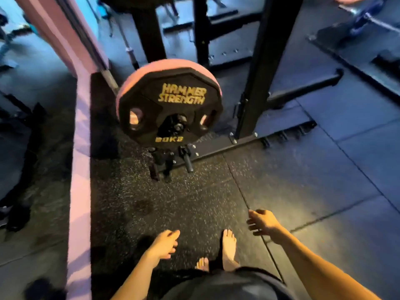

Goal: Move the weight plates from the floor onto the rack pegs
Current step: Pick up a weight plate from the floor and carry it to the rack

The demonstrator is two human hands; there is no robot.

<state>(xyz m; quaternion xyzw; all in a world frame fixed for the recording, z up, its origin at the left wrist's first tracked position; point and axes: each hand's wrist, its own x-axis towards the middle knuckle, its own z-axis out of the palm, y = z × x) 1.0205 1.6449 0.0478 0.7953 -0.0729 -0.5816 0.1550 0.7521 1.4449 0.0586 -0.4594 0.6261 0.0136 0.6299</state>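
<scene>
Black 20 kg plate on the peg

Black octagonal rubber weight plate point(171, 109) hung on the rack peg point(178, 126); both hands, left point(165, 245) and right point(260, 223), hung loose, holding nothing.

Black weight plate point(171, 109) with yellow lettering; speckled black floor point(173, 202).

A black Hammer Strength 20 kg weight plate point(171, 109) is sitting upright on a low peg of the black rack point(263, 68), with a pink plate point(173, 66) showing just behind it. A bare peg point(187, 161) is projecting below the black plate. Nearer the viewer than the plate, the left hand point(165, 245) and right hand point(260, 223) are hanging empty with loosely spread fingers over the speckled rubber floor point(173, 202), beside two bare feet point(228, 247).
</scene>
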